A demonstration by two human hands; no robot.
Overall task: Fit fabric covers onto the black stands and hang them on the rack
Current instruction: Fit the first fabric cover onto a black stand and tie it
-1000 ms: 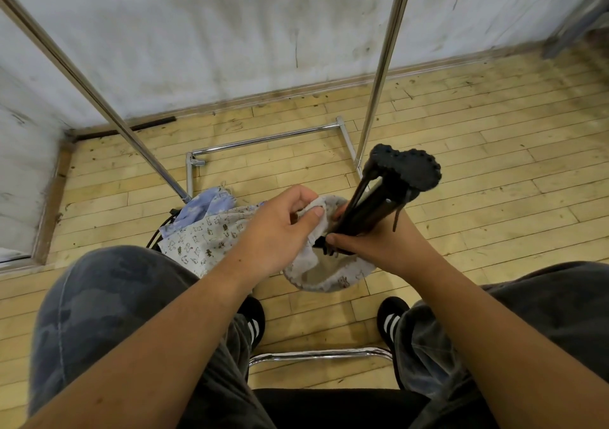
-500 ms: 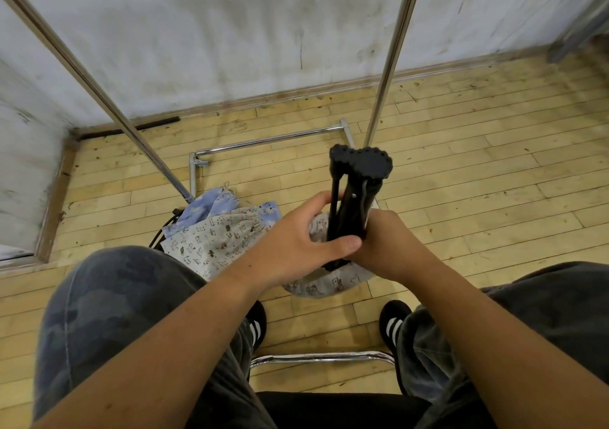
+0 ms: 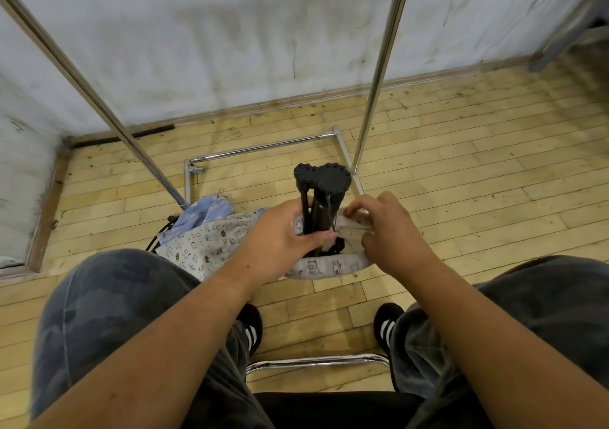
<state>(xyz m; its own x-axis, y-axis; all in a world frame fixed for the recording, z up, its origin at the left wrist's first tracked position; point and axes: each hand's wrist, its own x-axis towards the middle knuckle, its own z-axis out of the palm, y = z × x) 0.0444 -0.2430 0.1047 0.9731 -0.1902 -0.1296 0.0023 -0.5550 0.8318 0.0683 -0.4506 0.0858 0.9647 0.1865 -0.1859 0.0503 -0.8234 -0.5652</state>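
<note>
The black stand (image 3: 322, 183) is held upright between the person's knees, above the wooden floor (image 3: 478, 178). It is a bundle of thin black rods folded close together, topped by a flat, lobed black cap with small bumps round its rim. The left hand (image 3: 275, 245) grips the rods partway down, fingers behind and thumb across the front. The lower end of the stand sits inside the mouth of a fabric cover (image 3: 329, 266) — pale grey-beige cloth printed with small cartoon cats, its rim curving below both hands. The right hand (image 3: 393, 232) pinches the cover's edge on the right side of the rods, fingertips bunched on the folded cloth.

Just left of the hands a heap of covers lies on the floor: a beige printed one (image 3: 204, 245) on top and a light blue one (image 3: 206, 209) behind it, with dark rods showing at the heap's left edge. The chrome rack (image 3: 379, 75) stands beyond — two uprights and a low base bar near the wall.
</note>
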